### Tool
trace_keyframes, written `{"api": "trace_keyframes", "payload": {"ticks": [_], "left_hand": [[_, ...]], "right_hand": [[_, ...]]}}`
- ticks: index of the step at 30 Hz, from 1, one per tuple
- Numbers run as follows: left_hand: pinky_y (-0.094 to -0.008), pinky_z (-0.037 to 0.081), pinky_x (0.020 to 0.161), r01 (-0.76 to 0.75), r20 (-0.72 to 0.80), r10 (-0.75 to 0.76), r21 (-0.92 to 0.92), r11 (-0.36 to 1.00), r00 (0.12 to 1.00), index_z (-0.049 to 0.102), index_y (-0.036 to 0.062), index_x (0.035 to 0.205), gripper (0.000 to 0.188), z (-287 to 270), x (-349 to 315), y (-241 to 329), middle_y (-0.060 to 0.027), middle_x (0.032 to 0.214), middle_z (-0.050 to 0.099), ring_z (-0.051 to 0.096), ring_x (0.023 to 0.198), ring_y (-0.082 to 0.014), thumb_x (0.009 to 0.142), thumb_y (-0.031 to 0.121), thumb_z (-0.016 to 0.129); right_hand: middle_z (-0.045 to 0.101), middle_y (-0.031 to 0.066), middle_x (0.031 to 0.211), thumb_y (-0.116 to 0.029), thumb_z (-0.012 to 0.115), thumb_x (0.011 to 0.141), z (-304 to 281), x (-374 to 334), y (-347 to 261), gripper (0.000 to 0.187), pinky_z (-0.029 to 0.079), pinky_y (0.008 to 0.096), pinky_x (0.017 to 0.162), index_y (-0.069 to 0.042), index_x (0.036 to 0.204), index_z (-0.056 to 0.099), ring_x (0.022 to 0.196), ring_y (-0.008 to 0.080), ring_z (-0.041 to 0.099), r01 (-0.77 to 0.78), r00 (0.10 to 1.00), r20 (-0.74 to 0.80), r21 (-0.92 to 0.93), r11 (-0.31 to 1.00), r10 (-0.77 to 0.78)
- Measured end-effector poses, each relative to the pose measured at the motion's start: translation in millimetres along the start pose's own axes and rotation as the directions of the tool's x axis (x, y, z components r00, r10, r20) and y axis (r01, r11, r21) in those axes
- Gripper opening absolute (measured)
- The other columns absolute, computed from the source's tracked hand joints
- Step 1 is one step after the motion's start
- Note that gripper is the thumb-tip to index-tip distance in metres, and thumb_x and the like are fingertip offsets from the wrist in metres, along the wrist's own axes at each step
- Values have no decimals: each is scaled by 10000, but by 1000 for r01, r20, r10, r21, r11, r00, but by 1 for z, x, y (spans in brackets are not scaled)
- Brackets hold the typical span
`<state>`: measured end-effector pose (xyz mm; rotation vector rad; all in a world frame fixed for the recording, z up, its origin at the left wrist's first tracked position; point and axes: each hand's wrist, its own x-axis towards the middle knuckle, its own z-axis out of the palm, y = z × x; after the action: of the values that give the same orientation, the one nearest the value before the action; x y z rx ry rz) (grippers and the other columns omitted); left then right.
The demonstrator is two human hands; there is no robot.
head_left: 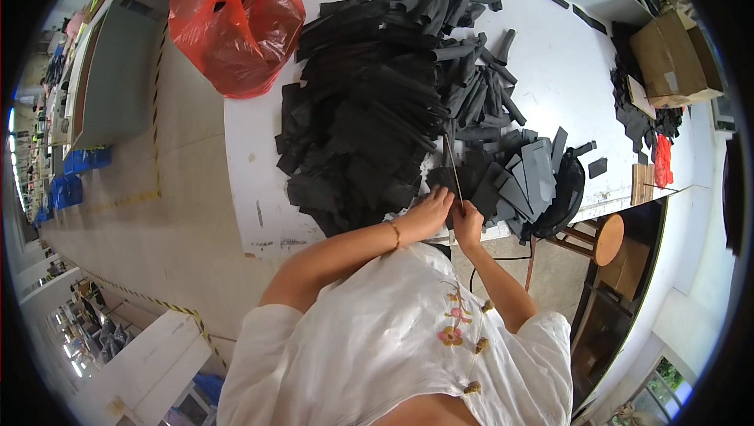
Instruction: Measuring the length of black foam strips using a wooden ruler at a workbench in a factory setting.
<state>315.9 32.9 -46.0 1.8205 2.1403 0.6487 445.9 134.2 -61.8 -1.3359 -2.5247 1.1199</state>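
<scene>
A thin metal rod (449,153) points away from me across the black pieces, and my right hand (470,224) is closed round its near end. Close beside it, my left hand (428,212) is closed, its fingertips on the edge of a flat black piece (442,179) near the table's front edge. What lies under those fingers is partly hidden. Left of the rod spreads a big heap of flat black pieces (353,143), fabric-like. Rolled black tubes (475,96) lie beyond my hands. Dark grey flat pieces (538,171) are stacked loosely to the right.
A red plastic bag (236,29) stands at the table's far left corner. On the white table (251,214), a cardboard box (671,57) and a small red bag (664,160) sit at the right. A round black object (567,206) and a wooden stool (608,239) are near the front edge.
</scene>
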Motion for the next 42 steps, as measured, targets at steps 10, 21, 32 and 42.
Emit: {"api": "trace_keyframes", "payload": {"ticks": [10,21,32,42], "left_hand": [[-363,505,809,175,18,-226,-694,699,974,610,12,1020,300,-55,13,-2,-120,992,641,634,930,-294,750,70,726],[-351,507,814,43,-216,-270,-701,712,938,604,32,1037,289,-130,13,15,-104,1012,634,631,935,-284,772,42,719],[-374,466,965,-212,-291,153,-186,959,945,549,48,1207,391,-151,-1,2,-89,1090,579,556,1067,-268,823,23,617],[-361,467,943,-73,-175,-18,-495,866,984,517,61,1264,497,-183,-24,-18,-100,1063,602,570,1067,-268,788,19,658]], "right_hand": [[534,27,744,-18,658,858,-78,-3,-57,78,369,258,518,-3,935,661,557,84,451,99,994,-80,413,906,-73],[560,46,859,21,692,812,-131,4,-122,153,390,232,528,-19,959,687,605,107,509,454,888,-84,331,827,-453],[586,68,827,26,719,762,-128,3,-151,186,434,253,557,32,943,680,608,132,538,360,918,79,247,900,-389],[472,-4,751,3,701,781,-117,3,-187,103,317,235,553,19,815,605,632,70,406,266,885,244,434,861,-397]]}}
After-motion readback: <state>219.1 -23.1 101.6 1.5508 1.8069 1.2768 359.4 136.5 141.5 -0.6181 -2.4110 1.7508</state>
